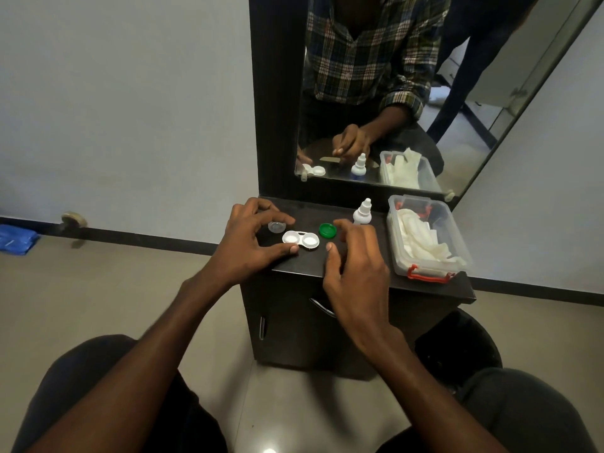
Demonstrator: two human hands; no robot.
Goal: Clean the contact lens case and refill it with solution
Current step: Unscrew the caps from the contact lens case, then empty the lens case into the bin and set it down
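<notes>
Standing against the pale wall, a dark cabinet [327, 325] carries a tall mirror [408, 93] that reflects a person in a plaid shirt. On the right end of the cabinet top sits a clear plastic box [457, 253] with a red latch, open, with white cloths or gloves [418, 235] bunched inside. The left hand [245, 243] rests on the top's left side, its fingers curled over the near end of the contact lens case [300, 240], thumb tip touching the case's front edge and forefinger reaching past its far side. The right hand [356, 266] hovers just right of the case with fingers loosely spread, holding nothing. A white dropper bottle of solution [362, 213] stands upright behind the right fingers, close to the box. The white case lies flat with both wells uncovered. A green cap [327, 230] lies just right of it, open side up, and a clear cap [276, 227] lies behind the case, under the left fingers.
</notes>
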